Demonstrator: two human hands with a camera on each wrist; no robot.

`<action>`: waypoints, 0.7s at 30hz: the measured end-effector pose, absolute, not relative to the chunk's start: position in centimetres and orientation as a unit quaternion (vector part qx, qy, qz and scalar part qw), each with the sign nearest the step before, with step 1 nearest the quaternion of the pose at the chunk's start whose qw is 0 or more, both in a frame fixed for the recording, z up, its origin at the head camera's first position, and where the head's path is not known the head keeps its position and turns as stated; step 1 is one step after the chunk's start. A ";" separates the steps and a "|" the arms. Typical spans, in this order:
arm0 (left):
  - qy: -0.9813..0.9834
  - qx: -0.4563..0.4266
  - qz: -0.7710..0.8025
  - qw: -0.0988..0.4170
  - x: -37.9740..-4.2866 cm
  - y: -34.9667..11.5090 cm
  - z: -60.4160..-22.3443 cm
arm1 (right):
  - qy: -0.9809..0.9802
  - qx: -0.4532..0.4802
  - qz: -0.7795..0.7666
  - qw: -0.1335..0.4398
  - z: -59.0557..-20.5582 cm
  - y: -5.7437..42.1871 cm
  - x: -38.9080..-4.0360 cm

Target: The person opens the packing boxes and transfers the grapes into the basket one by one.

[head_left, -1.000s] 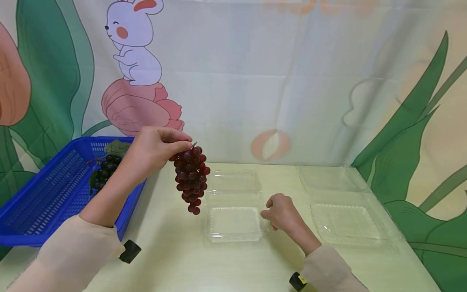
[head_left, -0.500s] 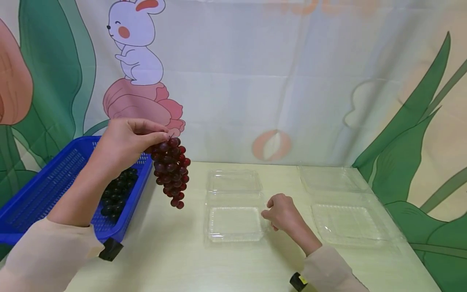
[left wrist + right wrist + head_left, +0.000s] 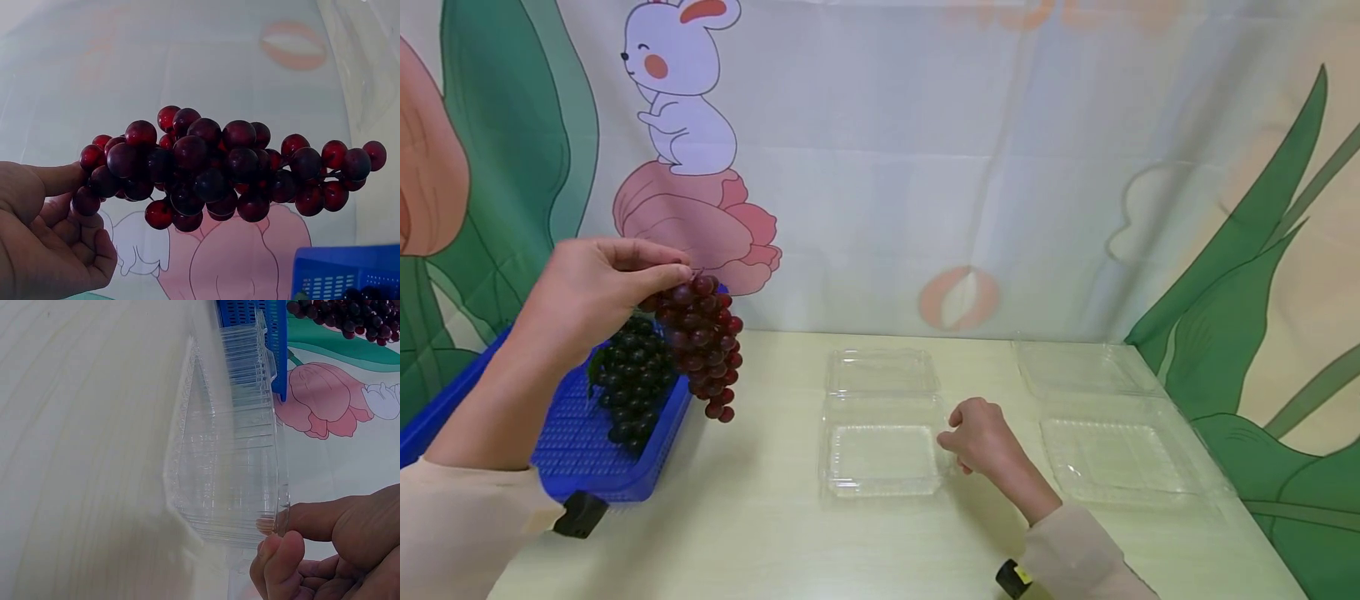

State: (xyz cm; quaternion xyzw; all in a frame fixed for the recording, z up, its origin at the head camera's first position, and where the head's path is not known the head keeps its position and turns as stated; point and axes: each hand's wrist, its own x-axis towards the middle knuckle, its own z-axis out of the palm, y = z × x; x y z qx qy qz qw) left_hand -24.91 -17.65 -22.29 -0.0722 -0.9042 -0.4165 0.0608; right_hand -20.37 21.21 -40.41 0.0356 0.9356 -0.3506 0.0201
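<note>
My left hand (image 3: 587,292) pinches a bunch of dark red grapes (image 3: 703,346) at its stem end, between thumb and fingers. The bunch hangs down in the air beside the right rim of the blue basket (image 3: 643,487), overlapping it in the head view. Inside that basket lies a bunch of black grapes (image 3: 636,383). At the middle of the table stands a clear plastic clamshell box (image 3: 883,490) with its lid (image 3: 883,353) folded back. My right hand (image 3: 981,437) holds the box's right rim, thumb and finger meeting on the edge in the right wrist view (image 3: 337,531).
A second clear clamshell box (image 3: 1123,496) lies opened out to the right, near the table's right edge. Behind the table (image 3: 820,550) hangs a printed cloth (image 3: 865,167) with a rabbit and flowers. Each sleeve carries a small black camera.
My left hand has carried the red grapes leftward and slightly up, from near the clear box to the blue basket's side. The right hand has stayed on the box rim.
</note>
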 end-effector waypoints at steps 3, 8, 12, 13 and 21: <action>-0.907 -0.064 -0.412 0.064 -24.8 -18.5 -22.2 | 0.936 0.039 -0.350 0.022 -40.4 21.2 -20.3; -0.913 -0.041 -0.400 0.071 -24.9 -19.8 -22.3 | 0.937 0.043 -0.347 0.024 -40.4 21.2 -20.3; -0.916 -0.025 -0.392 0.083 -25.1 -20.8 -22.5 | 0.939 0.044 -0.340 0.026 -40.4 21.2 -20.3; -0.917 -0.022 -0.390 0.086 -25.2 -21.0 -22.5 | 0.939 0.044 -0.339 0.027 -40.3 21.2 -20.3; -0.922 -0.006 -0.373 0.100 -25.5 -22.8 -22.8 | 0.939 0.045 -0.341 0.030 -40.3 21.2 -20.3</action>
